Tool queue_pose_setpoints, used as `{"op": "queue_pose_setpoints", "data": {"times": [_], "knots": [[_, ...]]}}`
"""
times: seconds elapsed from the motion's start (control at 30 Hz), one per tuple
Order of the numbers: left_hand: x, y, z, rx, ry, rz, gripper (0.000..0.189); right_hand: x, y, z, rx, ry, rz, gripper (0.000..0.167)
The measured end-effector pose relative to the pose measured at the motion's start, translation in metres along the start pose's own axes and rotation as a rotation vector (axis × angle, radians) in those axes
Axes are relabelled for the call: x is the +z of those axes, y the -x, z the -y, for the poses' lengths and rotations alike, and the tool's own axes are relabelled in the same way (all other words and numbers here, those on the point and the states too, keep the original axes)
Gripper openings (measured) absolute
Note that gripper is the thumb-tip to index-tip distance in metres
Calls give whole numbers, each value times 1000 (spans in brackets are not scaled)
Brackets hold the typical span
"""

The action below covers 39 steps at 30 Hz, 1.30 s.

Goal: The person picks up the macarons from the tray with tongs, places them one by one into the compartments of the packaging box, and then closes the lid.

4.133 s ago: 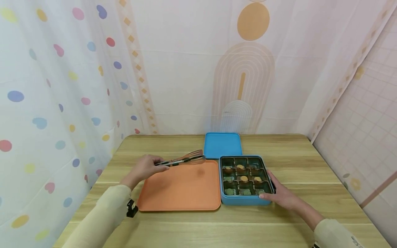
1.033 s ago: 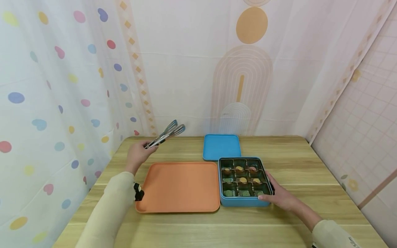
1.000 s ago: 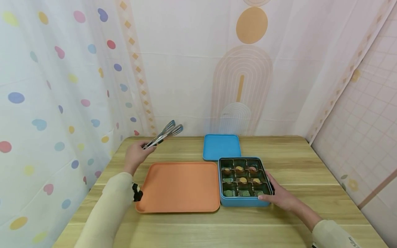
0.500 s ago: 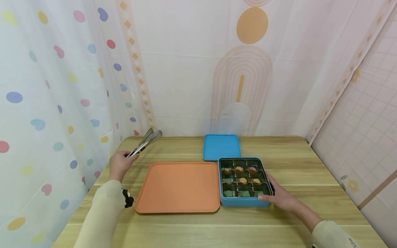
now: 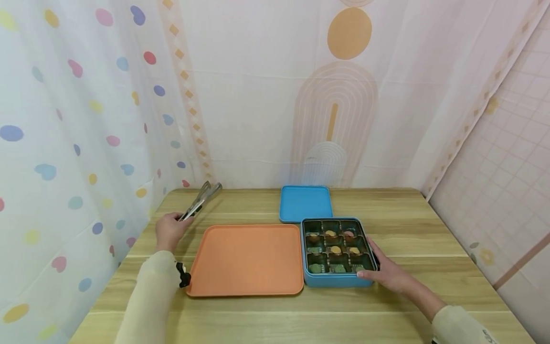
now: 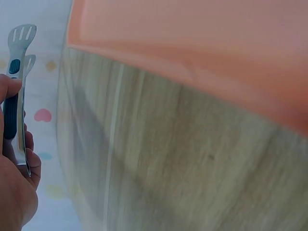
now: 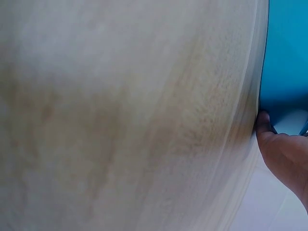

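Observation:
My left hand (image 5: 168, 232) holds metal serving tongs (image 5: 198, 203) with slotted ends and dark grips, left of the orange tray (image 5: 247, 260). The slotted ends point away, slightly apart, with nothing between them. In the left wrist view, fingers and thumb wrap the handles of the tongs (image 6: 11, 108). My right hand (image 5: 388, 274) grips the right side of a square blue box (image 5: 339, 281), thumb at its near right corner. Inside, a divided insert bears small orange, green and pink pieces. The right wrist view shows the blue box wall (image 7: 288, 48) beside the hand (image 7: 284, 151).
A flat blue square lid (image 5: 306, 204) lies behind the box on the wooden table (image 5: 275, 315). The box stands against the tray's right edge. A patterned curtain (image 5: 253, 105) hangs behind the table and along its left side.
From above the tray my left hand has carried the tongs left, lowering them toward the table. A pink piece now shows in the box's far right compartment. My right hand has stayed put.

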State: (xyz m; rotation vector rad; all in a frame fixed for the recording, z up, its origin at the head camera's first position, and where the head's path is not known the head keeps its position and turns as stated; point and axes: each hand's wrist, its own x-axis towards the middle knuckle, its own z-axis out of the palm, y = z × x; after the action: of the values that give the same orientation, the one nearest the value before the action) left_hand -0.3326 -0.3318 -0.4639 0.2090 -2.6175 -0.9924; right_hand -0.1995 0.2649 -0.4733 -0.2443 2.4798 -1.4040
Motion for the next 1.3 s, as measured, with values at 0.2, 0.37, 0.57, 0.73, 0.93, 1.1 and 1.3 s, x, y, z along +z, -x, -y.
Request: {"op": "queue_pose_setpoints", "data": {"times": [0.2, 0.37, 0.57, 0.73, 0.93, 1.1, 1.3], "knots": [[7, -3, 3, 21, -6, 29, 38, 0, 0, 2, 8, 3, -3, 110], [9, -6, 7, 55, -29, 90, 39, 0, 0, 2, 2, -5, -10, 109], [5, -8, 7, 57, -6, 151, 42, -1, 0, 1, 10, -4, -12, 108], [1, -12, 12, 105, -50, 179, 39, -1, -1, -1, 2, -16, -9, 107], [-9, -16, 22, 160, -107, 255, 31, -1, -1, -1, 8, -6, -15, 108], [-12, -14, 32, 139, -101, 319, 33, 0, 0, 0, 16, 10, -14, 108], [-11, -14, 37, 150, -107, 324, 35, 0, 0, 1, 6, -1, -6, 108]]}}
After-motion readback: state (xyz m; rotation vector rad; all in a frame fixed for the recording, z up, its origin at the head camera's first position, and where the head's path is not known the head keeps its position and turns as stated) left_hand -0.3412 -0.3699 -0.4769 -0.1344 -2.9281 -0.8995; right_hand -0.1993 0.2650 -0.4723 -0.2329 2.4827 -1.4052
